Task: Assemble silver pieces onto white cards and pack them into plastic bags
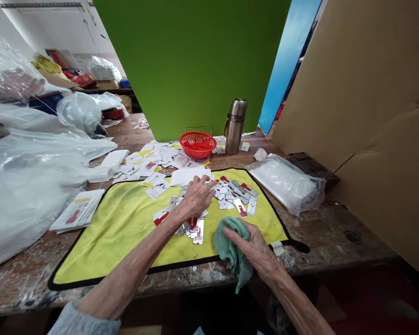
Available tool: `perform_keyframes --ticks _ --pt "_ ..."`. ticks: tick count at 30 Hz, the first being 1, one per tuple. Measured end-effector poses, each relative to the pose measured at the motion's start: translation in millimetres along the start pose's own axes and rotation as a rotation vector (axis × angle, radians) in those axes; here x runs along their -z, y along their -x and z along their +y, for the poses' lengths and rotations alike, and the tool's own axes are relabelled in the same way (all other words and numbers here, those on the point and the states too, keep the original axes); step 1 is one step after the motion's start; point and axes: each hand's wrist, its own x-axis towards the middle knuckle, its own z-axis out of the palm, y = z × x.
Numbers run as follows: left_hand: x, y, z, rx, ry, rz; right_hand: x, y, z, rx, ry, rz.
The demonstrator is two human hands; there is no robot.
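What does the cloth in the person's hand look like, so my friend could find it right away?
Start at the big yellow mat on the wooden table. At its near edge, the right hand holds a crumpled teal-green cloth that hangs over the table's edge. It is the only soft, green thing there; its neighbours are small flat silver-and-red metal pieces.

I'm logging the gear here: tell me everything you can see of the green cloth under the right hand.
The green cloth is a soft, teal-green rag, crumpled into a wad. It lies at the near edge of the yellow mat, one end hanging past the edge of the table. The right hand rests on it, fingers spread over its top.
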Motion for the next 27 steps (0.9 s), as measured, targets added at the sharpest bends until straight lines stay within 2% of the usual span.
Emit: perform_keyframes --ticks 2,4,8,10,12,15,18,20,23,27 --pt "-12 -12 6 -0.069 -0.11 -0.053 1 0 0 -0.003 -0.003 -0.008" --pt "-19 -17 7 -0.072 -0.147 -0.071 2 1 0 -0.015 -0.033 -0.004" --pt "-16 -11 1 0.028 0.007 -0.05 2 3 2 -0.031 -0.076 0.081" --pt "-11 -5 -1 0.15 0.209 -0.015 3 3 1 -0.061 -0.173 0.2" --pt "-6 3 1 0.28 0.529 -0.02 4 -1 -3 -0.101 -0.319 0.341" --pt "1 18 12 0.38 1.049 -0.145 3 -11 -14 -0.082 -0.432 0.407" --pt "7 32 29 0.329 1.327 -0.185 -9 -22 -25 0.035 -0.304 0.381" --pt "10 39 39 0.287 1.395 -0.156 -20 -27 -28 0.114 -0.124 0.403" --pt "13 48 46 0.303 1.413 -0.1 -31 -31 -24 0.197 0.077 0.435" --pt "15 57 48 0.368 1.367 -0.115 -33 -37 -17 0.22 -0.008 0.379"
